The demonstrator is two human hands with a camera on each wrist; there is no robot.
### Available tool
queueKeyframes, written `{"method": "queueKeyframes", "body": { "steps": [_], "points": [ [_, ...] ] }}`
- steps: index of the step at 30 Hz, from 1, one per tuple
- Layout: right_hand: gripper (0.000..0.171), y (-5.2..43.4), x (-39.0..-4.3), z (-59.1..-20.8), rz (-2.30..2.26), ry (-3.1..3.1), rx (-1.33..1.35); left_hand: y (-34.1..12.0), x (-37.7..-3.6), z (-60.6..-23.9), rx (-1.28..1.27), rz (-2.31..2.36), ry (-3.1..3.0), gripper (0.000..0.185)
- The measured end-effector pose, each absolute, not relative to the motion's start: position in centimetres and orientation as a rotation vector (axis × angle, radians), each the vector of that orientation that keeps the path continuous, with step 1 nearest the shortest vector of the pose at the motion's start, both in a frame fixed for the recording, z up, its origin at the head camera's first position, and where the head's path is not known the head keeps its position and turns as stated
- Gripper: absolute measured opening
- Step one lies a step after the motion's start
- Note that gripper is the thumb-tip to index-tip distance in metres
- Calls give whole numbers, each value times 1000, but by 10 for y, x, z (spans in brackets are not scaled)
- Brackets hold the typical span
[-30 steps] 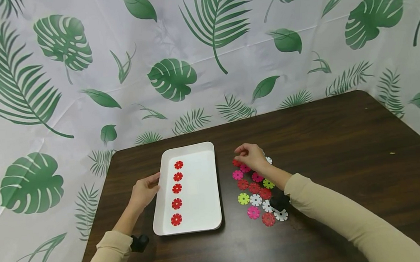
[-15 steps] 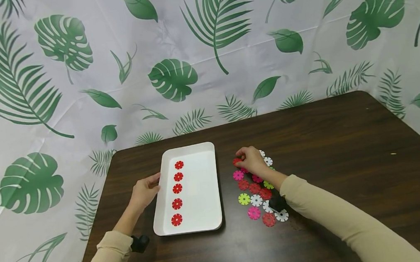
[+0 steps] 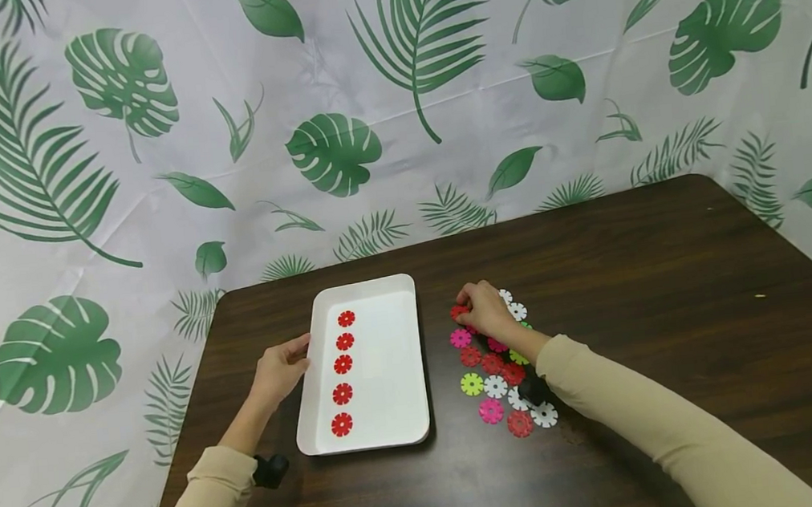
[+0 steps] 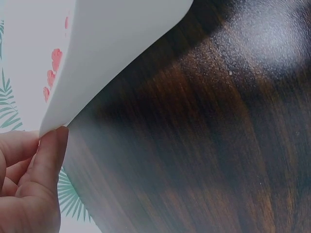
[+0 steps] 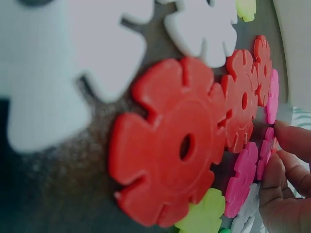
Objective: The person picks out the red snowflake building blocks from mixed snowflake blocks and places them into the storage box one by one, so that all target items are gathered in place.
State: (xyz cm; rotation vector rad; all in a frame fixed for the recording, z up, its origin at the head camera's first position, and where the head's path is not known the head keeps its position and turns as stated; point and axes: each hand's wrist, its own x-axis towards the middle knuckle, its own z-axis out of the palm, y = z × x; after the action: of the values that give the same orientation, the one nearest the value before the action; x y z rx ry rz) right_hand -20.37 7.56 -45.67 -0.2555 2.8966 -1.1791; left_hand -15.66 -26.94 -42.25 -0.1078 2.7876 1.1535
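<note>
A shallow white tray (image 3: 387, 368) lies on the dark table with a column of several red notched discs (image 3: 342, 364) along its left side. My left hand (image 3: 279, 375) pinches the tray's left rim; the left wrist view shows its thumb and fingers at the edge. To the right of the tray is a loose group of flower-shaped discs in red, pink, white and yellow-green. At its far end my right hand (image 3: 489, 311) has thumb and fingertips on a red disc (image 3: 459, 313), which they partly cover. Nearby lies a pink disc (image 3: 460, 338).
The brown wood-grain table (image 3: 640, 281) extends to the right of the discs. A small pale speck (image 3: 760, 296) lies there. Behind the table hangs a white cloth (image 3: 222, 141) printed with green leaves. Black cameras sit on both wrists.
My right hand has shifted slightly and its fingers have closed onto the red disc. The left hand and the tray have stayed put.
</note>
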Motion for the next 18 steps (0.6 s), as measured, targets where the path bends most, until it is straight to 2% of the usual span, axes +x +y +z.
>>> {"method": "queueKeyframes", "body": {
  "steps": [12,18],
  "points": [
    [25,75,-205,-455,-1199,2876,-225,-269,-157,-423,-128,1164,2783,44],
    [20,76,-205,-457,-1200,2890,-228,-268,-157,-423,-135,1157,2781,44]
  ]
}}
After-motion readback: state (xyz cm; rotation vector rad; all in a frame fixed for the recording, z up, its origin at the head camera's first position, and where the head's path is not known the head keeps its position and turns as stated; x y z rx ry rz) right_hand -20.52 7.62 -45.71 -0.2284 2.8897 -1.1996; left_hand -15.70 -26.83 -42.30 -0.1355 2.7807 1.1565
